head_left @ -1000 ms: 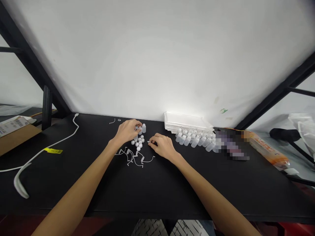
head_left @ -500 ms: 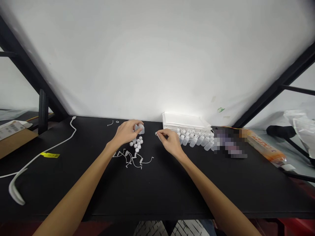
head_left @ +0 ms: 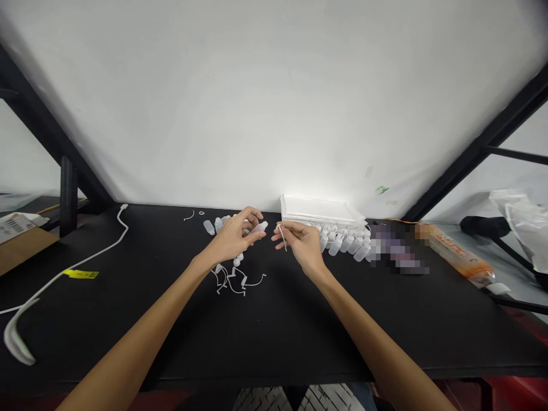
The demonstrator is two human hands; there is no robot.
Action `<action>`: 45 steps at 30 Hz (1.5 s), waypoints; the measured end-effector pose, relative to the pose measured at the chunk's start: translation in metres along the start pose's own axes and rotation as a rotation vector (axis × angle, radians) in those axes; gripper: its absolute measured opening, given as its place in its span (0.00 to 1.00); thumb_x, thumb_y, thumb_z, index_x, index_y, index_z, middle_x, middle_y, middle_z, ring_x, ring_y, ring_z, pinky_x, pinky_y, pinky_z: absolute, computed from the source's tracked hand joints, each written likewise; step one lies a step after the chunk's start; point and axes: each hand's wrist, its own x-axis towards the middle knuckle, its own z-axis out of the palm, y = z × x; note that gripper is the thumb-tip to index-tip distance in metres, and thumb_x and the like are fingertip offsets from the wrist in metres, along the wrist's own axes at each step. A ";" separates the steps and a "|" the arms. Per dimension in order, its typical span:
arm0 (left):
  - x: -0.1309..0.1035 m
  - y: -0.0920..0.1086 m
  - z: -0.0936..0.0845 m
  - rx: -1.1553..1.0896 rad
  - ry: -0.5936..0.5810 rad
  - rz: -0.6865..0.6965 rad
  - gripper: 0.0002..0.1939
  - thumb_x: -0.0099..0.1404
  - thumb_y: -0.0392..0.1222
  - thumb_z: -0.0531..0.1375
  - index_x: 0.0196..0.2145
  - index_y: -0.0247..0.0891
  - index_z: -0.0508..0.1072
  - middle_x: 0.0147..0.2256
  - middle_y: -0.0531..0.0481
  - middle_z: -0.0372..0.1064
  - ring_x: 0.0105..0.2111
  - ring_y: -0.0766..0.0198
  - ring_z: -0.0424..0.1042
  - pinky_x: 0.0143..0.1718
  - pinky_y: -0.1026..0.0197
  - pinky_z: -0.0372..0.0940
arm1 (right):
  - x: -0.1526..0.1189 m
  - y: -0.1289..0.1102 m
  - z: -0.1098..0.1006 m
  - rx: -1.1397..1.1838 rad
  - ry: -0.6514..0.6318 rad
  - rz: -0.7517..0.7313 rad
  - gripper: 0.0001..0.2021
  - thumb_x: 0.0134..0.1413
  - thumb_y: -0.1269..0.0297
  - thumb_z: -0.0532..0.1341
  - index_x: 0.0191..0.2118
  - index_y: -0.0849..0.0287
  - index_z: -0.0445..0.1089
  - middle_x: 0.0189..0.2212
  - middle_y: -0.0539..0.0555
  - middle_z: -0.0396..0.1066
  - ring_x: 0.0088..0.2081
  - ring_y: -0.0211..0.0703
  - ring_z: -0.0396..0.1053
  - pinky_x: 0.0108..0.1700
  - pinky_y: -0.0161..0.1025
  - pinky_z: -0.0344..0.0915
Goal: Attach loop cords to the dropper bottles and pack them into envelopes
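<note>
In my left hand (head_left: pixel 235 235) is a small translucent plastic bottle (head_left: pixel 260 227), its neck pointing right towards my other hand. My right hand (head_left: pixel 302 242) pinches a thin white plastic strap (head_left: pixel 282 238) that hangs down from the fingertips. A narrow gap separates the two hands. Loose small bottles (head_left: pixel 209 226) lie behind and left of my left hand, which partly hides them. White caps (head_left: pixel 238 260) show just below it. Closer to me lies a loose tangle of white straps (head_left: pixel 233 281).
Right of my right hand, several capped bottles (head_left: pixel 342 242) lie in rows before a stack of white trays (head_left: pixel 323 209). A white cable (head_left: pixel 89 251) with a yellow tag (head_left: pixel 81 274) runs along the left. An orange-and-clear package (head_left: pixel 462 254) lies at the right, a cardboard box (head_left: pixel 25 242) at far left.
My left hand has moved right, bringing a bottle away from the group. My right hand has turned, and the strap in it now hangs in plain view.
</note>
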 end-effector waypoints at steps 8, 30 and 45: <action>0.001 -0.004 0.006 0.118 -0.030 0.055 0.11 0.62 0.44 0.60 0.40 0.37 0.71 0.39 0.46 0.71 0.37 0.61 0.71 0.34 0.59 0.69 | -0.001 -0.004 -0.001 0.027 -0.107 0.050 0.11 0.44 0.60 0.67 0.31 0.61 0.68 0.24 0.52 0.73 0.24 0.41 0.74 0.21 0.34 0.69; 0.000 0.005 0.008 0.194 0.003 0.065 0.18 0.69 0.49 0.51 0.38 0.38 0.78 0.33 0.49 0.74 0.28 0.65 0.67 0.27 0.64 0.59 | 0.000 -0.006 -0.011 -0.010 -0.288 0.121 0.15 0.47 0.53 0.66 0.33 0.62 0.76 0.31 0.55 0.72 0.24 0.36 0.70 0.21 0.32 0.68; -0.003 0.011 0.012 0.190 0.015 0.017 0.19 0.71 0.49 0.46 0.35 0.37 0.72 0.20 0.56 0.55 0.20 0.68 0.54 0.23 0.64 0.52 | -0.004 -0.005 -0.005 -0.048 -0.253 0.104 0.17 0.41 0.55 0.70 0.34 0.63 0.73 0.27 0.52 0.72 0.23 0.40 0.73 0.24 0.36 0.71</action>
